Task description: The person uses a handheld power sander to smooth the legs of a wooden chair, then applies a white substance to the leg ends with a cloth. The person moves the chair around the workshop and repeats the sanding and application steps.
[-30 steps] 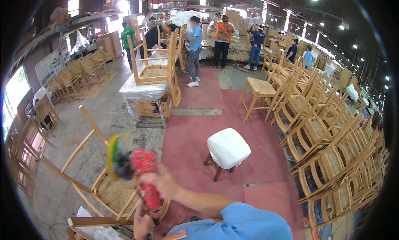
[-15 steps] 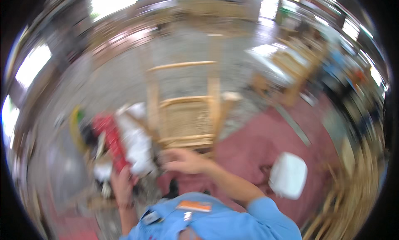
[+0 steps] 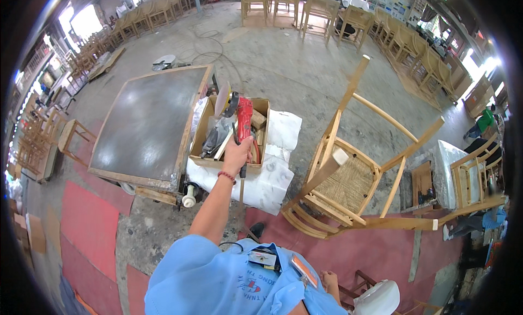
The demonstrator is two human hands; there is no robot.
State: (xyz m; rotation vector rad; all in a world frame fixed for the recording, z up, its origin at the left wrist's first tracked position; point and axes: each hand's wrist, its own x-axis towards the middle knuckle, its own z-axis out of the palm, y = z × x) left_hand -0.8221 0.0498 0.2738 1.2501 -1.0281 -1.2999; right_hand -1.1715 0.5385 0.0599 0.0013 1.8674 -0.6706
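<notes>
Fingers (image 3: 246, 144) of left hand (image 3: 238, 153) around one red sander (image 3: 245, 115) at one carton (image 3: 205, 162), state of right hand (image 3: 330, 281) unclear

- Power tool (image 3: 245, 116): bright red body, black toward the disc
- Disc (image 3: 222, 100): pale cream
- Box (image 3: 210, 162), beside the right edge of the tabletop (image 3: 147, 121): plain brown
- Sheet (image 3: 267, 187) under the box: white
- Tabletop: dark grey with cloudy pale patches, brown border
- Chair (image 3: 321, 176): honey-coloured
- Woven seat (image 3: 351, 188): tan, finely lined
- Floor (image 3: 305, 75): grey, blotched darker
- Mat (image 3: 90, 222): red
- Shirt (image 3: 188, 271): light blue, dark-blue-and-red print
- Bracelet (image 3: 226, 177): dark red beads
- Stool (image 3: 378, 300): white top, dark brown legs
</notes>
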